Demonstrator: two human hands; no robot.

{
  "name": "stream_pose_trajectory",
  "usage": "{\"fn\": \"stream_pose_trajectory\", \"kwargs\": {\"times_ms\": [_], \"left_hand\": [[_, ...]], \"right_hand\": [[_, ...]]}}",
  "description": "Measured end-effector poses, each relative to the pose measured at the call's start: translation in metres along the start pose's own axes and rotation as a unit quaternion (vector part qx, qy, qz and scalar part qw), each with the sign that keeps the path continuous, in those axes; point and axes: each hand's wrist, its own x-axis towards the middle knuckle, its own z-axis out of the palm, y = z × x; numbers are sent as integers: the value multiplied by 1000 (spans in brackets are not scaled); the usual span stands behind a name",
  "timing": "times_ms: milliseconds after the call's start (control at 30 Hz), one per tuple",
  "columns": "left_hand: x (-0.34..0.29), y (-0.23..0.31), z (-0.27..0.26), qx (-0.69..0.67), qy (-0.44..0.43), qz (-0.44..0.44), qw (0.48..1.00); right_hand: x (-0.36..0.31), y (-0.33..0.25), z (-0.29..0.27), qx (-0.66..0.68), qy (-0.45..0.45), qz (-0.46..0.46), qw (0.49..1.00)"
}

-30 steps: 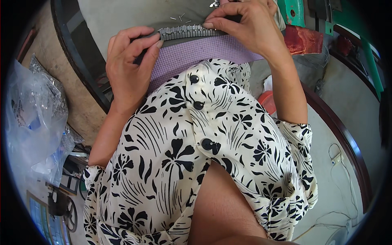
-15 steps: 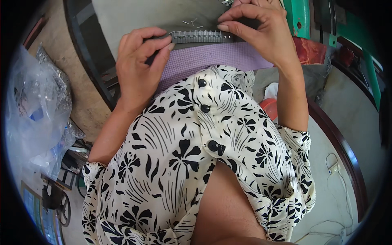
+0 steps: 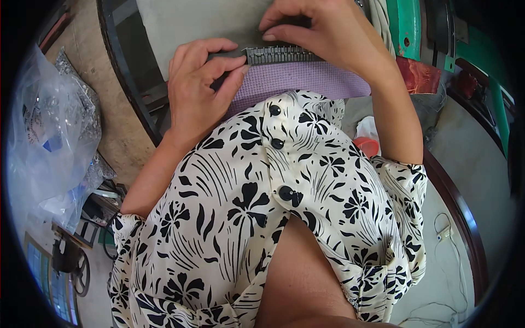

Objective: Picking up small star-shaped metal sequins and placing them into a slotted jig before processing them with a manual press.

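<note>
A lilac knitted panel (image 3: 298, 79) hangs from a dark metal needle comb (image 3: 281, 54) at the top of the view. My left hand (image 3: 199, 90) pinches the comb's left end between thumb and fingers. My right hand (image 3: 328, 35) grips the comb from above near its middle and right part. Both hands rest at the edge of a grey work surface (image 3: 191, 22). My black-and-white flowered blouse (image 3: 262, 208) fills the lower half and hides the panel's lower part.
A clear plastic bag (image 3: 52, 131) with small parts lies at the left. A green machine frame (image 3: 407, 27) stands at the top right, with a red object (image 3: 418, 74) beside it. A dark curved rim (image 3: 456, 202) runs down the right. Cables lie at the bottom right.
The view has tilted down and shifted, so both hands and the comb sit a little lower and further right. The grips on the comb are the same.
</note>
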Motion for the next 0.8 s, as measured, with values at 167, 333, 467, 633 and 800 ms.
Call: {"fn": "stream_pose_trajectory", "kwargs": {"times_ms": [167, 333, 467, 633, 800], "left_hand": [[2, 0, -1, -9, -5, -1, 1000], [0, 0, -1, -6, 2, -13, 1000], [2, 0, 1, -3, 2, 0, 1000], [3, 1, 1, 2, 1, 7, 1000], [3, 0, 0, 3, 2, 11, 1000]], "right_hand": [[-7, 6, 14, 79, 16, 7, 997], [-10, -20, 14, -99, 5, -43, 994], [-9, -19, 17, -147, 9, -60, 987], [-3, -17, 15, -183, -8, -102, 978], [18, -13, 8, -158, -86, -91, 979]]}}
